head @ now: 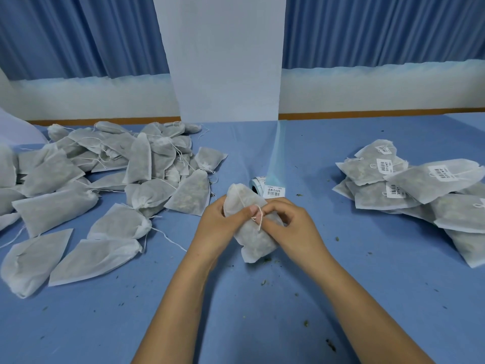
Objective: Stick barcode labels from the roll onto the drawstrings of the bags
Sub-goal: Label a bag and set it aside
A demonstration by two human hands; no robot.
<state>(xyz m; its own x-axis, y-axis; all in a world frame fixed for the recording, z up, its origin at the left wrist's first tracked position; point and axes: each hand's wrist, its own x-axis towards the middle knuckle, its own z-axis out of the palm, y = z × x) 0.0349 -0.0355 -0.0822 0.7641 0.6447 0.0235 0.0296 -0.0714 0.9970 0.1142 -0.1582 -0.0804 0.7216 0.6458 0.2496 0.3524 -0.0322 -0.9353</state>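
Note:
A white mesh bag [256,239] filled with dried herbs is held in both hands above the blue table [341,285]. My left hand [219,222] grips its left side, thumb on top. My right hand [288,223] pinches the bag's drawstring [258,218] over the left thumb. Just behind the bag lies the label roll [258,183], with one barcode label [275,191] sticking out toward me.
A large heap of unlabelled bags [105,185] with loose strings covers the table's left side. Several labelled bags [420,185] are stacked on the right. A translucent backing strip [275,153] rises from the roll. Herb crumbs [263,282] dot the cloth.

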